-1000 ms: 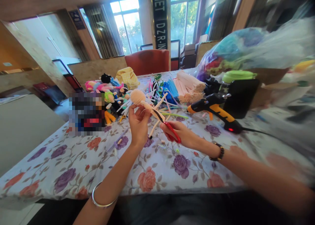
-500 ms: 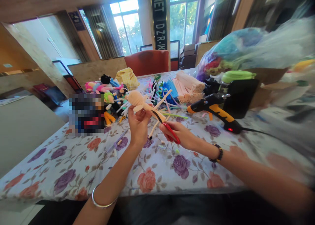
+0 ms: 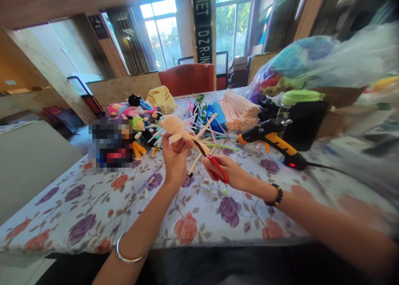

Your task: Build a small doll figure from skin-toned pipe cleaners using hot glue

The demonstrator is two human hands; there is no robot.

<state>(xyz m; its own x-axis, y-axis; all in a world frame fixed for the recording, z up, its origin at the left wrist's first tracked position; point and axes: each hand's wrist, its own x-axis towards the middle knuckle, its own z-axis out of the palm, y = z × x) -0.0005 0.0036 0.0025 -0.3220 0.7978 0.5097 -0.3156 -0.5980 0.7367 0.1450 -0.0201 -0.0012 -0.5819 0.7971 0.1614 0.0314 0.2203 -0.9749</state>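
My left hand (image 3: 175, 154) pinches a pale peach doll figure (image 3: 172, 125) that looks wound from pipe cleaners, with a round head and loose limbs. It is held above the table, head to the left. My right hand (image 3: 225, 170) is closed round the red handles of a pair of scissors (image 3: 218, 168). Their dark blades lie against the doll's lower strands, just right of my left fingers. Whether the blades are fully closed I cannot make out. A peach pipe cleaner (image 3: 207, 125) sticks up to the right behind the doll.
A black and orange glue gun (image 3: 269, 143) with a lit red light stands right, its cord trailing. Bundled pipe cleaners (image 3: 240, 110) and small finished dolls (image 3: 140, 110) lie behind. A green-lidded jar (image 3: 301, 97) and plastic bags (image 3: 311, 64) stand back right. Scraps (image 3: 205, 185) dot the flowered tablecloth (image 3: 121, 210).
Very little differs. The doll and both hands stay in nearly the same place, with the scissors still at the lower strands. The whole view shifts slightly.
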